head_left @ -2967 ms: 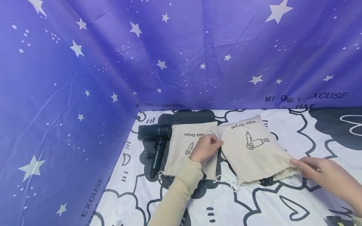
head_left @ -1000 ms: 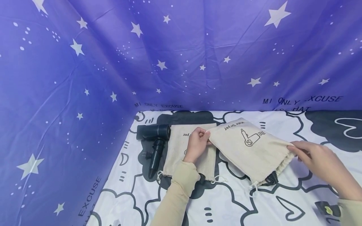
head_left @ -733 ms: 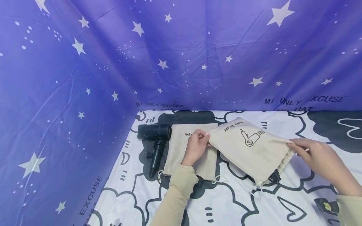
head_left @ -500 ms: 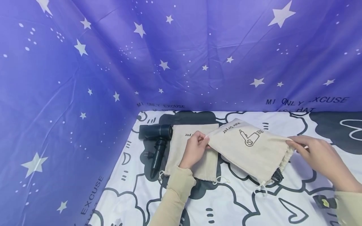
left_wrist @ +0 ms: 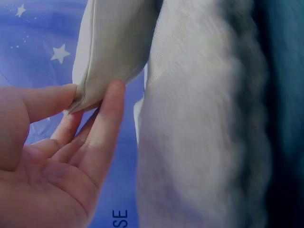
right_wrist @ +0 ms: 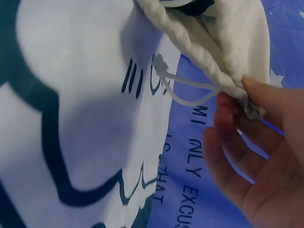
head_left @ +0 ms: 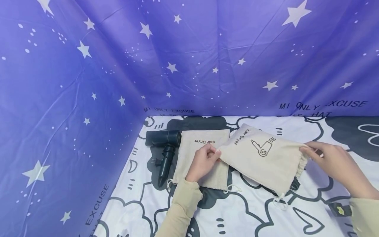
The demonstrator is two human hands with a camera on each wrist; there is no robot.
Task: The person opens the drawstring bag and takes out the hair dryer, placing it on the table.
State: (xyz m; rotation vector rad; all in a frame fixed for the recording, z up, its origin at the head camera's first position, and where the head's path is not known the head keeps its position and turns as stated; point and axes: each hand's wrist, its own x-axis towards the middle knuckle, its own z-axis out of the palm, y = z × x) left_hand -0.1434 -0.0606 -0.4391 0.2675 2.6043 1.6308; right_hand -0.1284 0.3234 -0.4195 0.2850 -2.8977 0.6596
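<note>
A cream drawstring bag (head_left: 257, 158) printed "Hair Dryer" is held between both hands, tilted and partly raised. My left hand (head_left: 204, 161) pinches its closed-end corner between thumb and fingers, plain in the left wrist view too. At the gathered mouth, my right hand (head_left: 331, 161) pinches the other corner; a white drawstring (right_wrist: 190, 90) loops out beside those fingers in the right wrist view. Black coiled cord (head_left: 295, 184) shows at the bag's mouth; what else lies inside is hidden. A second cream bag (head_left: 189, 164) with the same lettering lies flat, partly behind my left hand.
Left of the flat bag lies a black hair dryer (head_left: 164, 151) with its cord wound round the handle. Everything rests on a white cloth with black cartoon print (head_left: 231, 217). A purple star-patterned curtain (head_left: 207, 65) hangs behind and on the left.
Both hands have lifted and turned the held bag, its mouth now facing more to the right. Since half a second ago, the left hand has dropped slightly, uncovering the flat bag's lettering.
</note>
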